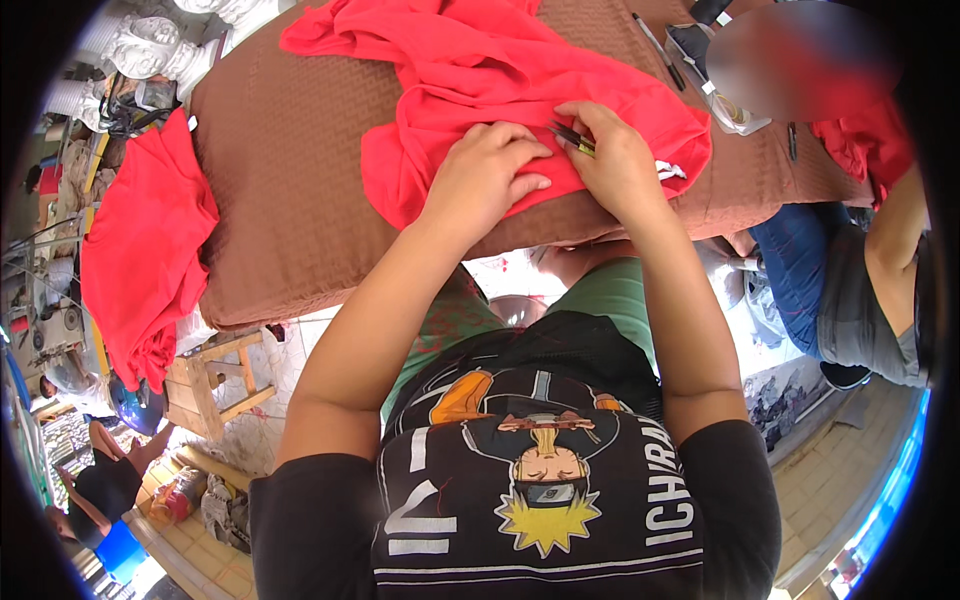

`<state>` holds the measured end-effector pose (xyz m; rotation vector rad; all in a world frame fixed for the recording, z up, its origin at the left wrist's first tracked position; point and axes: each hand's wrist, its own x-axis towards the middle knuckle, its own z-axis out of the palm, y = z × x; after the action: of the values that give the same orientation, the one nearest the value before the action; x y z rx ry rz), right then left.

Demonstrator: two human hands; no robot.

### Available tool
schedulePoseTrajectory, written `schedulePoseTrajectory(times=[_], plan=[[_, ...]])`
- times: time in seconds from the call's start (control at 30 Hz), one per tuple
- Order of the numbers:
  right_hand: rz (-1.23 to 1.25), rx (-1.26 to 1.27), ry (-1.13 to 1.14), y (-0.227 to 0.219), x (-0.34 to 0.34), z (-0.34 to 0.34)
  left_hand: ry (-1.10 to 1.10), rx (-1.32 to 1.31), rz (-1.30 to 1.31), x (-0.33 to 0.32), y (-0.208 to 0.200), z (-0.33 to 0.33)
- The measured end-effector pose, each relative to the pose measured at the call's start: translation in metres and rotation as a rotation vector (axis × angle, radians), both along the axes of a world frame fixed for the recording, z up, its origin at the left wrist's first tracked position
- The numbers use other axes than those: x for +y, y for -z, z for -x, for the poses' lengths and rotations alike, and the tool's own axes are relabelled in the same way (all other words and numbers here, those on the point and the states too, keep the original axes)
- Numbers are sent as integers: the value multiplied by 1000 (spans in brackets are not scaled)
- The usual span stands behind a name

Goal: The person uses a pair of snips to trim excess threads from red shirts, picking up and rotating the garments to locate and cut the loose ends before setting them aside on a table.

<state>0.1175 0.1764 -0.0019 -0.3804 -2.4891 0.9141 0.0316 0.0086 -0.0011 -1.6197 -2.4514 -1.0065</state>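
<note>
A red garment (470, 75) lies spread in folds over the near edge of the brown-covered table (290, 150). My left hand (487, 172) rests on it, fingers slightly bent and the thumb apart from the forefinger. Just to the right, my right hand (612, 155) is closed around small thread snips (572, 138), whose dark blades point left toward the left hand. The palm hides part of the snips. A white label (670, 171) shows on the cloth beside my right wrist.
Another red garment (150, 245) hangs off the table's left end, above a wooden stool (205, 385). A pen (658, 50) and a clear plastic bag (735, 118) lie at the far right. A co-worker (870, 290) sits there with red cloth.
</note>
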Motion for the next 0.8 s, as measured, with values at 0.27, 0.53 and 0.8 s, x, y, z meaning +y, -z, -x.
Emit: schedulePoseTrajectory(times=[0.27, 0.53, 0.8], plan=[[33, 30, -32, 14, 6, -3, 45, -465, -14, -6, -2, 18], [-45, -10, -26, -9, 15, -9, 296, -385, 594, -104, -130, 11], [149, 70, -242, -30, -45, -3, -151, -74, 54, -66, -44, -8]])
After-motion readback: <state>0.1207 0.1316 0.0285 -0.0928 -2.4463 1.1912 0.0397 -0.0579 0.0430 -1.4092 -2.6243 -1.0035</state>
